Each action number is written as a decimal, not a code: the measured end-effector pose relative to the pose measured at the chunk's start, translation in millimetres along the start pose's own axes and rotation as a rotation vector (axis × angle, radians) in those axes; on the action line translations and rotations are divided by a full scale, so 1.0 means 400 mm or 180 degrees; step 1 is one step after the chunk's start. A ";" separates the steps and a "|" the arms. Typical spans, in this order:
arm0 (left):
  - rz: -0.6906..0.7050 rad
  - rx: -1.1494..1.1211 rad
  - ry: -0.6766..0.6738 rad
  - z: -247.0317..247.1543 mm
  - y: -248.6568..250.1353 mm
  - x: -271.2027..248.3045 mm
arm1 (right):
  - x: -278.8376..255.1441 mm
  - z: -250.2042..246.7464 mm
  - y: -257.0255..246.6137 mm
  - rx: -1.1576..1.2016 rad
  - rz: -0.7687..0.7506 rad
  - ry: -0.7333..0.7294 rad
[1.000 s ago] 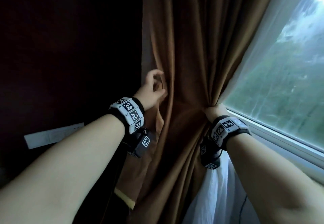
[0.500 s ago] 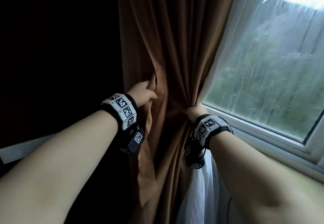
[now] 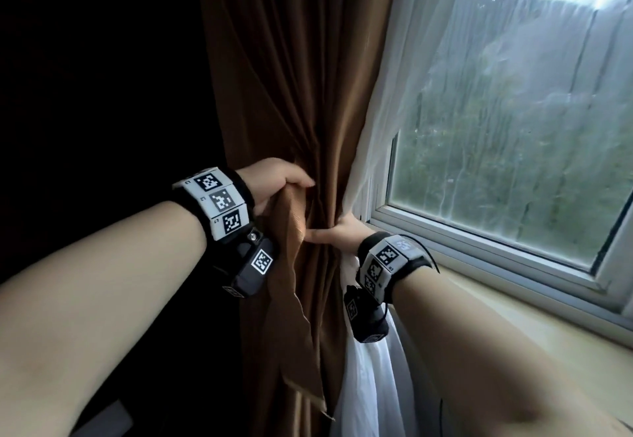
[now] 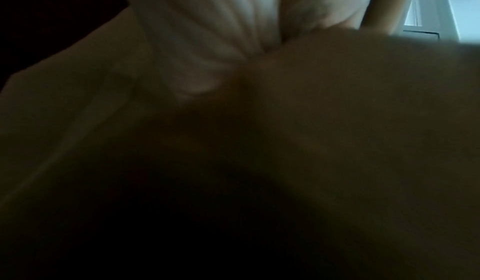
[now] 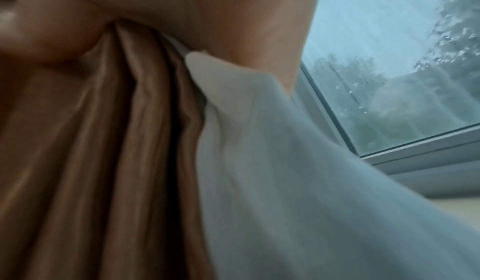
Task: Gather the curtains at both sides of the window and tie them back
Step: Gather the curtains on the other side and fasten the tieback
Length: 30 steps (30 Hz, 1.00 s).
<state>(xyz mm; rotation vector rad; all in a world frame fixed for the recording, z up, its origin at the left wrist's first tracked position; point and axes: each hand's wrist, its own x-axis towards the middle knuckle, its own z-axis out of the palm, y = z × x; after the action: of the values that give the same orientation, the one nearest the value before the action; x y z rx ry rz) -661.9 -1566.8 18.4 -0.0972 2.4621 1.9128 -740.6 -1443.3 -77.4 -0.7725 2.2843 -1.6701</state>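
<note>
Brown drape bunched at the window

Brown satin curtain (image 3: 291,94) is gathered beside the glass window (image 3: 496,162); the left hand (image 3: 274,183) clutches its outer edge while the right hand (image 3: 342,234) squeezes it with the white sheer curtain (image 3: 370,368) below

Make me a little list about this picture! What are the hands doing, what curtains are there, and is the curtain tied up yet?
left hand: grips a fold of the brown curtain
right hand: holds the brown curtain and the white sheer curtain bunched together
curtains: gathered at the window's left side
tie: none seen around the bundle; not tied yet
window: shut, wet-looking glass, trees outside
windowsill: under the right forearm
</note>
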 end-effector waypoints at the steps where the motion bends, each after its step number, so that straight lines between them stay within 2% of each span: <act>1: -0.0123 -0.0173 -0.0275 -0.001 0.004 -0.001 | 0.007 0.011 -0.002 -0.0028 -0.0051 0.0056; 3: -0.0268 -0.0268 -0.0643 0.002 0.010 0.003 | 0.010 0.033 -0.015 -0.0079 -0.0081 0.0297; 5: -0.0328 -0.0120 -0.0758 0.000 0.019 0.007 | 0.008 0.047 -0.022 -0.0076 -0.0051 0.0485; 8: -0.0363 0.0068 -0.0665 -0.009 0.025 0.013 | 0.005 0.054 -0.019 -0.0061 0.0001 0.0833; 11: -0.0179 0.0128 -0.0482 -0.056 -0.004 0.020 | 0.006 0.048 -0.011 -0.0160 0.0169 0.1025; 13: -0.0028 -0.0164 -0.0101 -0.105 -0.053 0.025 | -0.002 0.032 -0.014 -0.0111 0.0273 0.1018; 15: 0.0224 -0.0335 0.0561 -0.153 -0.121 0.039 | -0.006 0.014 -0.017 -0.0106 0.0358 0.1073; 17: 0.0434 -0.0102 0.1338 -0.187 -0.185 0.060 | -0.006 0.002 -0.017 -0.0055 0.0389 0.1161; 18: 0.0434 -0.0035 0.1537 -0.194 -0.213 0.069 | -0.009 -0.001 -0.020 -0.0016 0.0407 0.1166; 21: 0.0274 -0.0297 0.1394 -0.186 -0.274 0.115 | -0.010 -0.011 -0.019 0.0088 0.0584 0.1157; 30: 0.0082 -0.0881 0.0941 -0.114 -0.271 0.118 | -0.009 -0.032 0.005 0.0686 0.0676 0.0993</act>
<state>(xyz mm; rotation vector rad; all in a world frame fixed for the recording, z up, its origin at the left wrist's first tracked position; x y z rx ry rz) -701.1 -1639.3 -77.8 -0.3808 2.3486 2.3954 -744.1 -1430.6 -75.5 -0.2269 2.2259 -2.0028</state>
